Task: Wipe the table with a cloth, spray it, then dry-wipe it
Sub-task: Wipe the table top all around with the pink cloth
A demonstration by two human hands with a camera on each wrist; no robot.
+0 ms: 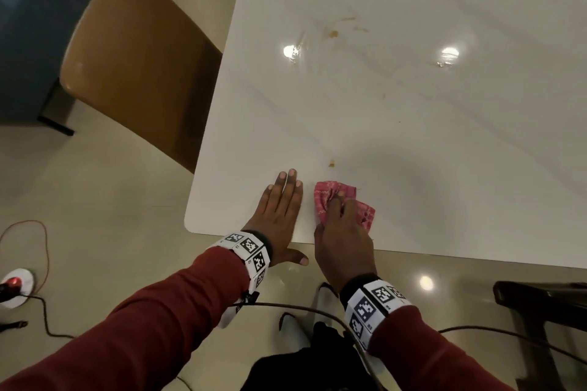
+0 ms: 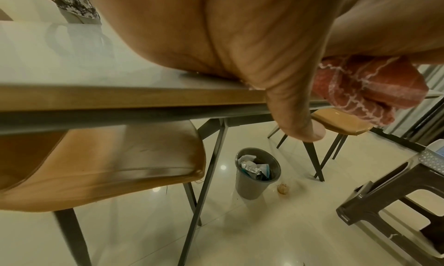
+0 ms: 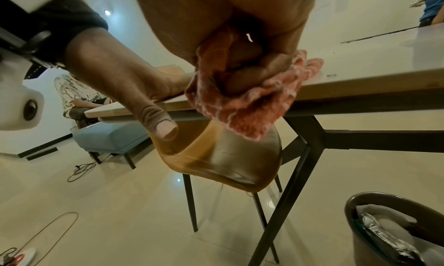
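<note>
A white glossy table [image 1: 397, 111] fills the upper right of the head view, with orange-brown smears [image 1: 333, 33] near its middle and a small crumb [image 1: 332, 163] close to my hands. My right hand [image 1: 344, 228] grips a bunched pink checked cloth [image 1: 327, 197] at the table's near edge; in the right wrist view my fingers curl round the cloth [image 3: 240, 106]. My left hand [image 1: 281, 206] lies flat on the table just left of the cloth, fingers straight, thumb hanging over the edge. The cloth [image 2: 365, 87] also shows in the left wrist view, beyond my thumb.
A tan chair [image 1: 133, 63] stands at the table's left side. Under the table is a grey waste bin [image 2: 257, 173] with rubbish in it. A dark plastic stool [image 1: 546, 305] is at the right. Cables [image 1: 44, 311] cross the tiled floor.
</note>
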